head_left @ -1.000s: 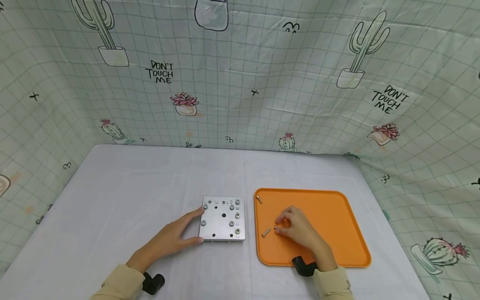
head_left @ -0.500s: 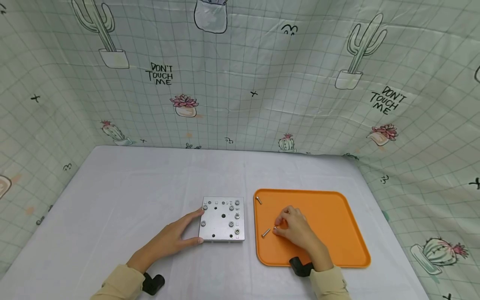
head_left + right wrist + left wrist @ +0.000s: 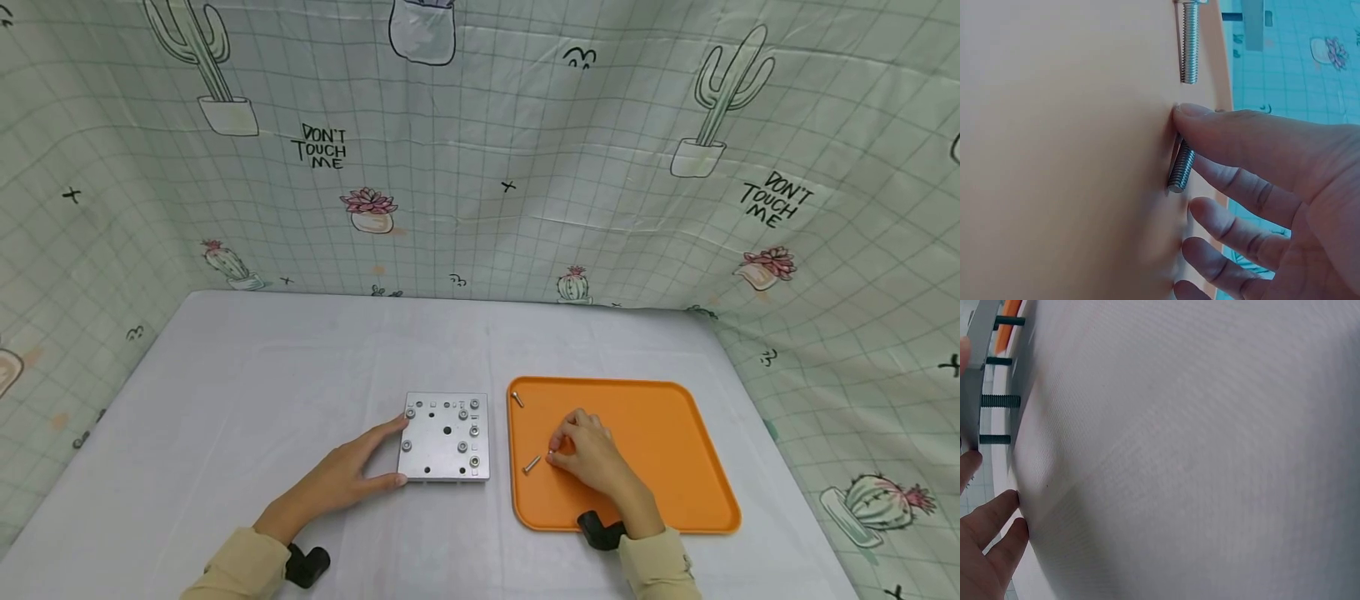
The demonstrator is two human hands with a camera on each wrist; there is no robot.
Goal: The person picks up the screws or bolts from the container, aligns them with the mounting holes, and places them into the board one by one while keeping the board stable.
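A square metal plate [image 3: 437,450] with several socket-head bolts set in it sits on the white tabletop. Threaded shanks [image 3: 1001,401] stick out beneath it in the left wrist view. My left hand [image 3: 348,473] touches the plate's left side with thumb and forefinger, both fairly straight; other fingertips rest on the cloth. Over the orange tray [image 3: 660,462], my right hand [image 3: 592,457] pinches a bolt [image 3: 1183,165] between thumb and forefinger, its threaded end slanting close to the tray floor. The bolt's head is hidden by the thumb.
Just left of the right hand lies a loose bolt [image 3: 532,465], and another bolt [image 3: 517,399] is near the tray's back left corner. A patterned curtain [image 3: 450,167] hangs behind the table. Each wrist carries a black mount [image 3: 306,567].
The right hand has shifted slightly left, its fingers closing in on the bolt in the tray. The left hand and the plate have stayed put.
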